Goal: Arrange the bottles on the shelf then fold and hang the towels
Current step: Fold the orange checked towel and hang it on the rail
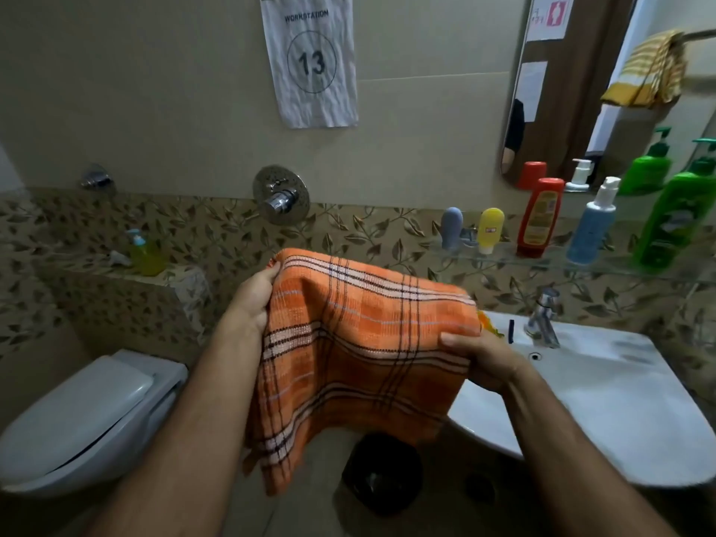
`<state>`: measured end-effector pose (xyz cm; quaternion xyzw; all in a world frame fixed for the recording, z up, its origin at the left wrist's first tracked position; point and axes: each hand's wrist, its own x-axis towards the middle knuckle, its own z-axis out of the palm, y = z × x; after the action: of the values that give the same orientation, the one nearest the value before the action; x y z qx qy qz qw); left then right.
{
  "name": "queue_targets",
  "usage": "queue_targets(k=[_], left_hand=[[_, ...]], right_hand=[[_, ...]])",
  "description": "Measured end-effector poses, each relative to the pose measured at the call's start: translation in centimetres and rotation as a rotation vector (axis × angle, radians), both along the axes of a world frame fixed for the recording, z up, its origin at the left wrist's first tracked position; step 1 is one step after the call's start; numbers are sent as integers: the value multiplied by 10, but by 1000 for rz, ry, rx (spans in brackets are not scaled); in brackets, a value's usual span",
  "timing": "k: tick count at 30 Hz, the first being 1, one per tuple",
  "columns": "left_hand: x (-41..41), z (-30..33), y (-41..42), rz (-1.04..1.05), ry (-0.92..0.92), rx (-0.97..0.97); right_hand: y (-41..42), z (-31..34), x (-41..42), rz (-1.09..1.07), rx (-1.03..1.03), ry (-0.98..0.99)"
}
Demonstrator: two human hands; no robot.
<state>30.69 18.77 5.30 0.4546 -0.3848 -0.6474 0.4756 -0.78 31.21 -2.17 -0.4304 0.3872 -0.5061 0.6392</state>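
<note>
Landmark: sink [604, 385]. Tap [544, 317] stands on its back rim. Glass shelf [581, 265] runs on the wall behind and above the sink — five bottles [540, 217] stand on it in a row. Mirror [561, 83] hangs above the shelf. Towel [356, 358] is held up left of the sink, its right edge over the sink's left rim — left hand [252, 300] at its far left corner, right hand [484, 356] at its right edge. Toilet [85, 416] sits well left of the sink. Bin [381, 472] is on the floor below the towel, left of the sink.
</note>
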Motion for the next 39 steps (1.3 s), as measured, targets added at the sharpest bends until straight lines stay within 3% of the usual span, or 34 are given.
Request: queue_targets(k=[4,7,9,10,12,15,19,25,34,39], left_hand=[[21,11,12,-128,174,-108],[46,-34,14,-205,392,-230],[42,-75,24,-280,389,-114],[37,-93,29,-242,301,91],[31,-128,46,-222,299,251],[41,-154,52,-168,411,275],[43,-171,54,-192,566,269],[26,-162,72,-276,368,167],[48,-110,38,-69,73,136],[39,-85,25,129,84,56]], right_hand=[[-8,33,21,-80,-81,-186],[-16,57,35,-172,-157,-271],[-22,61,43,-262,-123,-199],[-25,59,46,-302,-94,-146],[-30,45,46,-349,-32,-58],[-29,24,42,-425,23,-3],[-30,14,38,-437,82,-72],[-33,6,26,-484,217,-61],[-27,29,1,-330,350,70],[-17,39,-19,-301,297,14]])
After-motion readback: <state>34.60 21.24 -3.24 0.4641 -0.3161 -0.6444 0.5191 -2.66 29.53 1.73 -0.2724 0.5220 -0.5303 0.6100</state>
